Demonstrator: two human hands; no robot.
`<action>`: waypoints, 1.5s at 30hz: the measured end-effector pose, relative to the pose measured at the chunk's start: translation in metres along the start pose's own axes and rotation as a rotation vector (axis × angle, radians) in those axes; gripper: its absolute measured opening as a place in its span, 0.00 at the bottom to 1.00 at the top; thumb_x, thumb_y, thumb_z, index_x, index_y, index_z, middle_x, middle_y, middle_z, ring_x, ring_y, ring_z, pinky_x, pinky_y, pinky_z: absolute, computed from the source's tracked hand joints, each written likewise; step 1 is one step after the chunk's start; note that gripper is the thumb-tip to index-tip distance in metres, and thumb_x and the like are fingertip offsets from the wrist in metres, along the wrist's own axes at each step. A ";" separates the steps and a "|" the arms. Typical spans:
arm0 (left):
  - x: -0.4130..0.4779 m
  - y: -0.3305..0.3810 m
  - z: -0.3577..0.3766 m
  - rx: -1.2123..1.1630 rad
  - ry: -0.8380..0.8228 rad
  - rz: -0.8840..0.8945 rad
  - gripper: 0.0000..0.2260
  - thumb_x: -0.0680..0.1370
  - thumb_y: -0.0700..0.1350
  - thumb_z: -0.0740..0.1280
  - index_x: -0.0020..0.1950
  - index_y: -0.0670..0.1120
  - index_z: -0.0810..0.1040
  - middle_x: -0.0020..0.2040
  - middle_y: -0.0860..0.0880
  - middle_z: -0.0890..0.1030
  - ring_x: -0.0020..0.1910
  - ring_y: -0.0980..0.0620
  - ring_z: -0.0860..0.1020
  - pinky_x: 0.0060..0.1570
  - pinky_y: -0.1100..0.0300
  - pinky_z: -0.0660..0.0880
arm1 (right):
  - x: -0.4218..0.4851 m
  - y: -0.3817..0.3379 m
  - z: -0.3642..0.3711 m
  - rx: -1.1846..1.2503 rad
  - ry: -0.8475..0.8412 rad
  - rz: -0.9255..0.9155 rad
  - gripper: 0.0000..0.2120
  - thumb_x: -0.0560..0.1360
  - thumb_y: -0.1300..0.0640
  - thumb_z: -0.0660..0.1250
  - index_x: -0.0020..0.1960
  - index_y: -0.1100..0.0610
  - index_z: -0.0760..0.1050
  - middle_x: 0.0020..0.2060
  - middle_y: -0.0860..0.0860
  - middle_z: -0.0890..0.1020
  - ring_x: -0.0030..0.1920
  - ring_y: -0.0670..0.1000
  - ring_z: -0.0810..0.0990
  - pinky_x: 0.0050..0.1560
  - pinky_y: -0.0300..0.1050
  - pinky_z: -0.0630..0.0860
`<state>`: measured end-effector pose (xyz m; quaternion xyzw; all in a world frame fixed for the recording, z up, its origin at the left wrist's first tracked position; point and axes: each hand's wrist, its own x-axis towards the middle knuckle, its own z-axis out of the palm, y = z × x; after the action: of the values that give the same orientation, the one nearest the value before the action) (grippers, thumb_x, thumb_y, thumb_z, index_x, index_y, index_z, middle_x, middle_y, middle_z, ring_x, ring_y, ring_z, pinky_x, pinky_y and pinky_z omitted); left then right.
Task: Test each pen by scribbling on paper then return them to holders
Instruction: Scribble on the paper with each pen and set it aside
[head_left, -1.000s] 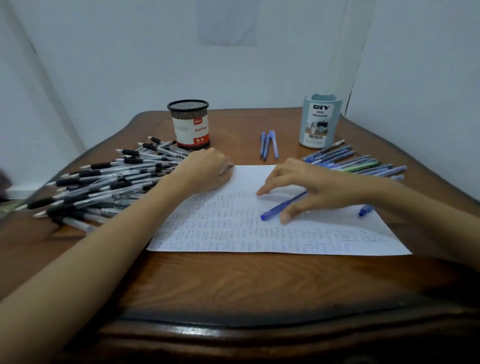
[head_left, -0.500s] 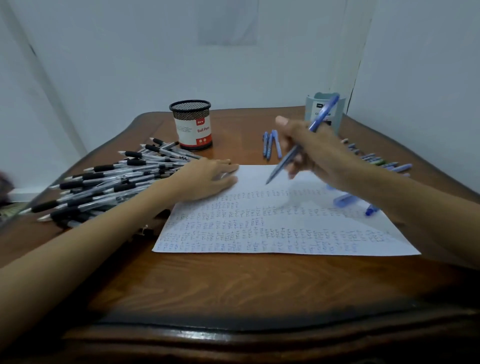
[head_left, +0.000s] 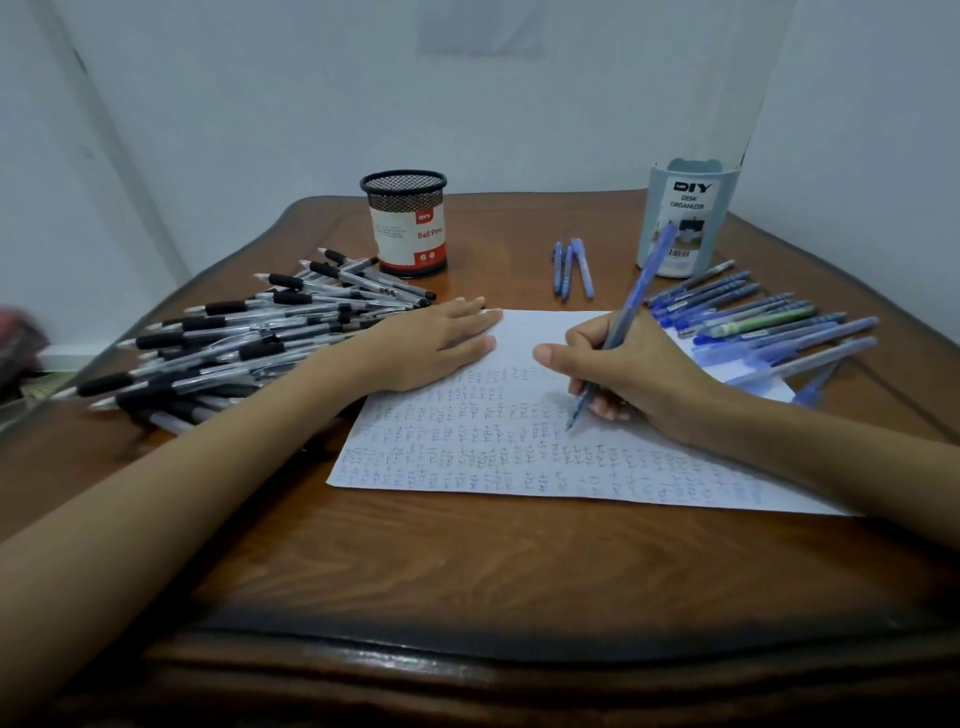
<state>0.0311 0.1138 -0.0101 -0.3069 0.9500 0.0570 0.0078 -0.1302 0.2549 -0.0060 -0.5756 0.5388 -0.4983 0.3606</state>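
A white sheet of paper (head_left: 467, 447) covered in rows of blue scribbles lies on the wooden table. My right hand (head_left: 639, 374) grips a blue pen (head_left: 631, 306) in a writing hold, its tip touching the paper. My left hand (head_left: 431, 345) rests flat on the sheet's top left corner, fingers straight. A black mesh holder (head_left: 405, 223) with a red and white label stands at the back centre. A pale blue desk organizer (head_left: 683, 218) stands at the back right.
A big heap of black-grip pens (head_left: 244, 338) lies left of the paper. Several blue pens (head_left: 769, 322) lie in a row on the right, with three more blue pens (head_left: 571, 267) between the holders. Walls close in behind and to the right.
My right hand picked up the blue pen from the paper, turned it in the air, and now has brought its tip down onto the sheet. The left hand stayed on the paper.
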 end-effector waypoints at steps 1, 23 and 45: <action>0.000 0.000 0.000 0.003 -0.002 -0.001 0.24 0.81 0.56 0.47 0.77 0.54 0.50 0.77 0.53 0.50 0.76 0.55 0.49 0.71 0.59 0.48 | 0.001 0.001 -0.001 -0.017 0.003 -0.006 0.23 0.74 0.63 0.67 0.24 0.60 0.63 0.17 0.48 0.71 0.16 0.45 0.65 0.18 0.33 0.62; -0.001 0.003 -0.001 -0.006 -0.039 -0.004 0.24 0.82 0.55 0.46 0.77 0.54 0.48 0.77 0.54 0.48 0.76 0.57 0.46 0.66 0.67 0.44 | 0.002 0.005 -0.001 -0.068 -0.024 -0.052 0.23 0.73 0.72 0.62 0.23 0.59 0.61 0.18 0.53 0.64 0.17 0.44 0.66 0.20 0.33 0.63; 0.000 0.001 0.001 0.004 -0.028 0.001 0.24 0.81 0.56 0.46 0.77 0.54 0.48 0.77 0.54 0.48 0.76 0.57 0.47 0.66 0.66 0.44 | 0.004 0.005 0.000 -0.062 0.005 -0.063 0.23 0.72 0.72 0.62 0.23 0.59 0.60 0.17 0.51 0.63 0.18 0.44 0.64 0.21 0.34 0.63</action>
<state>0.0301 0.1149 -0.0105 -0.3058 0.9500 0.0593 0.0218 -0.1320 0.2505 -0.0099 -0.6019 0.5365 -0.4938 0.3257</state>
